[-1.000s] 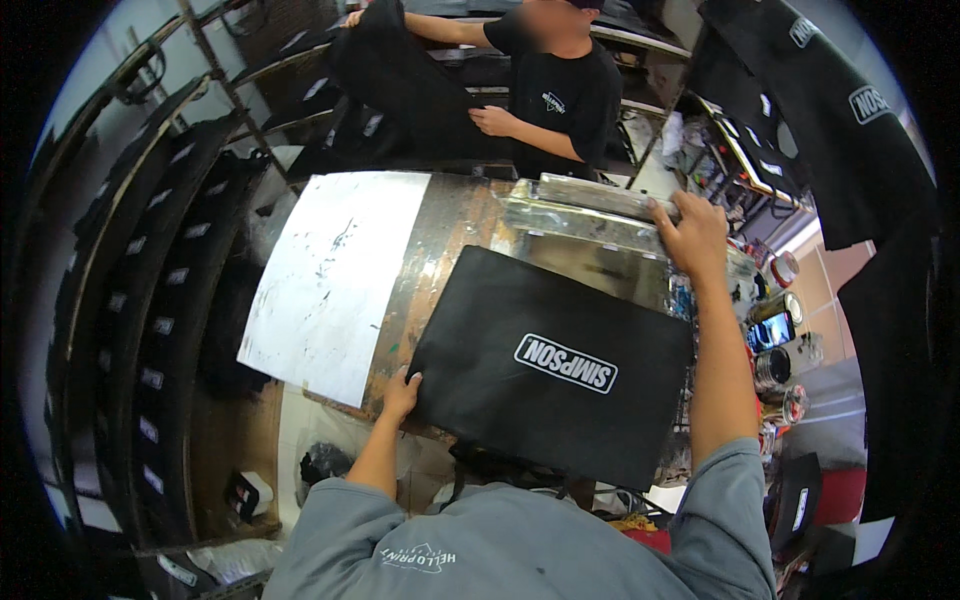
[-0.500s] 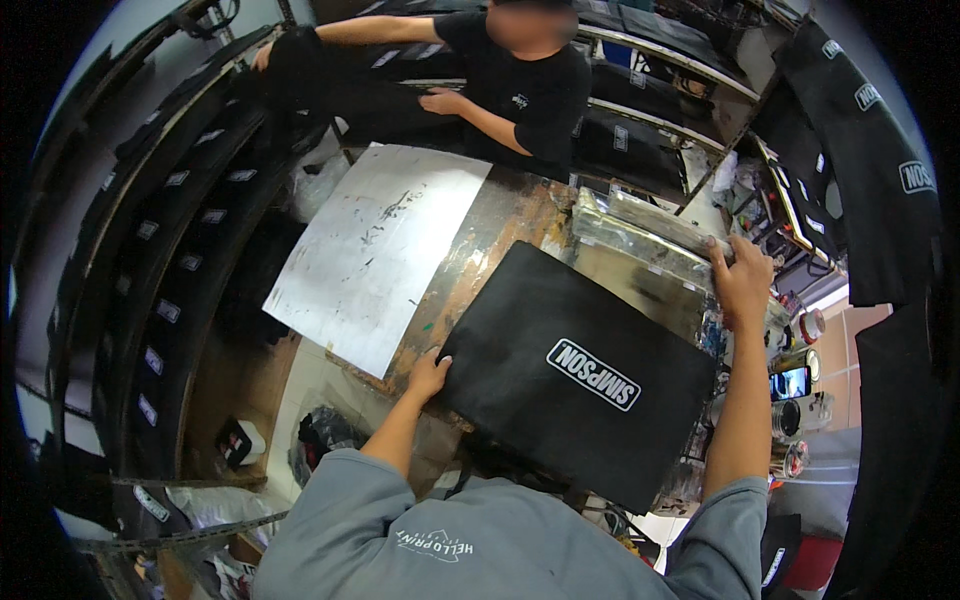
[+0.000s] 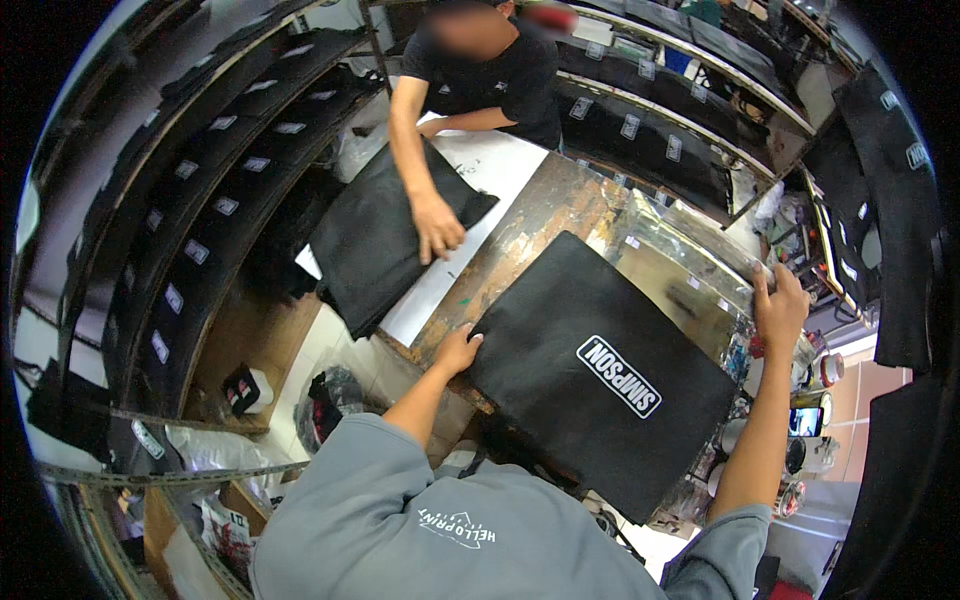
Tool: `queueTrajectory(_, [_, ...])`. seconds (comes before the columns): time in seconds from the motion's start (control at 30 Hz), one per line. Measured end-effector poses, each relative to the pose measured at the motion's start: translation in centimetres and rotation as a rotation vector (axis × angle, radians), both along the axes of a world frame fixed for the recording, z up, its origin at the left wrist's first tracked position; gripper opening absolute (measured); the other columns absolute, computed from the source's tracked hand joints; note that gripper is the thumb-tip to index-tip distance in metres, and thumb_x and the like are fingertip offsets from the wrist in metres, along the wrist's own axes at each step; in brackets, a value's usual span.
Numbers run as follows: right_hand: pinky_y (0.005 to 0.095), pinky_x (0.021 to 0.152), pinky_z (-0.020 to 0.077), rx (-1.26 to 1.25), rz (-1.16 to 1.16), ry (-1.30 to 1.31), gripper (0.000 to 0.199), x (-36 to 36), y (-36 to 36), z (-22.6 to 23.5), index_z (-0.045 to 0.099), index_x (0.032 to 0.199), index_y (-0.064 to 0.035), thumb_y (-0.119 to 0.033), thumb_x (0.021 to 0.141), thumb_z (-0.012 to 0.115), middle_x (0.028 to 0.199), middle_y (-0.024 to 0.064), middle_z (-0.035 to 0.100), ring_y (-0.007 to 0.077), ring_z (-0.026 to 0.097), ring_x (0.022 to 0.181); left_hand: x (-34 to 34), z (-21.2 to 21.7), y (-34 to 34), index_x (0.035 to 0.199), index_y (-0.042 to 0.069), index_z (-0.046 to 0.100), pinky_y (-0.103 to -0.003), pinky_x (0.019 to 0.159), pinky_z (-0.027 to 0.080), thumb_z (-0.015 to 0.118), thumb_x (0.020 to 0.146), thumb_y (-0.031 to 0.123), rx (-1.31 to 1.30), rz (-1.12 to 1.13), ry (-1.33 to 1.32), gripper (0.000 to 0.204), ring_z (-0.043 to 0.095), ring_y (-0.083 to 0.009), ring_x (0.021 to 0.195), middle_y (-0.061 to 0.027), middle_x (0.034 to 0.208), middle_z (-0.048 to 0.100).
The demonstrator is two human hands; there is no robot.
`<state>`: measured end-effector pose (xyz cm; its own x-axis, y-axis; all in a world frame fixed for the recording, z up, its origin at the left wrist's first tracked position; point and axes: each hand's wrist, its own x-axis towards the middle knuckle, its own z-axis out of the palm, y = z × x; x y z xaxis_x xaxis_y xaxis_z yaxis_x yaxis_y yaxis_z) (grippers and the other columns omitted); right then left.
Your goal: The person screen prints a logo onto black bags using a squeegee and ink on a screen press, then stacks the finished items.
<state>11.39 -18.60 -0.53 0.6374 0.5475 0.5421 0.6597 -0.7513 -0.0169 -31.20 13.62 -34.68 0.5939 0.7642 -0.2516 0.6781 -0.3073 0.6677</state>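
A black fabric sheet [image 3: 560,370] with a white printed, outlined label lies over the near part of the worktable. My left hand [image 3: 458,352] pinches its left edge, thumb on top and the other fingers mostly hidden. Beyond the sheet's right side lies a screen-printing frame [image 3: 690,270], its border shiny with clear tape. My right hand [image 3: 782,305] is closed over the frame's right end, with part of the grip out of sight. Across the table, a co-worker's hand [image 3: 436,228] presses on another black fabric piece [image 3: 370,235] on a white board [image 3: 415,318].
Racks of black printed pieces [image 3: 225,205] line the left, with more shelves [image 3: 640,130] behind the co-worker. Jars [image 3: 795,455] and a phone [image 3: 806,422] stand at the right. The wooden worktable [image 3: 530,215] is paint-stained. A plastic bag [image 3: 330,400] sits at lower left.
The co-worker has brought a black fabric piece from the left shelves onto the white board and now leans over it. My hands keep their holds; the view has shifted slightly.
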Motion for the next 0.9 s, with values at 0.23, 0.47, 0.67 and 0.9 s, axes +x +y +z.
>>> queueTrajectory(0.23, [0.0484, 0.098, 0.0437, -0.068, -0.047, 0.103, 0.063, 0.1, 0.4, 0.5, 0.069, 0.128, -0.0014, -0.057, 0.103, 0.054, 0.119, 0.0226, 0.07, 0.0401, 0.064, 0.112, -0.5, -0.8, -0.1, 0.136, 0.006, 0.063, -0.052, 0.103, 0.049, 0.06, 0.099, 0.046, 0.06, 0.017, 0.042, 0.055, 0.062, -0.0415, 0.125, -0.0225, 0.136, 0.065])
queueTrajectory(0.47, [0.05, 0.099, 0.0431, -0.066, -0.016, -0.008, 0.059, 1.5, -0.9, -1.0, 0.067, 0.121, 0.0004, -0.054, 0.104, 0.054, 0.118, 0.0213, 0.069, 0.04, 0.063, 0.112, -5.4, 4.5, 1.0, 0.098, 0.007, 0.076, -0.047, 0.083, 0.053, 0.072, 0.088, 0.064, 0.46, 0.588, -0.285, 0.058, 0.068, -0.0372, 0.09, -0.0164, 0.097, 0.071])
queueTrajectory(0.67, [0.05, 0.097, 0.0439, -0.074, 0.037, -0.112, 0.057, 2.9, -0.7, -2.9, 0.067, 0.124, -0.0006, -0.052, 0.103, 0.056, 0.117, 0.0201, 0.07, 0.0393, 0.064, 0.109, -20.3, 0.0, 11.5, 0.161, -0.008, 0.022, -0.052, 0.121, 0.032, 0.053, 0.067, 0.102, -0.59, 1.318, -0.566, 0.149, 0.031, -0.0418, 0.153, -0.0281, 0.168, 0.026])
queueTrajectory(0.9, [0.0514, 0.085, 0.0443, -0.078, 0.089, -0.092, 0.046, 0.8, -0.6, -2.4, 0.065, 0.106, -0.0018, -0.047, 0.104, 0.055, 0.102, 0.0184, 0.068, 0.0403, 0.063, 0.101, -22.2, -0.6, 18.3, 0.161, 0.004, 0.033, -0.053, 0.119, 0.034, 0.066, 0.073, 0.09, -0.886, 1.016, -1.003, 0.127, 0.044, -0.0363, 0.144, -0.0189, 0.16, 0.044])
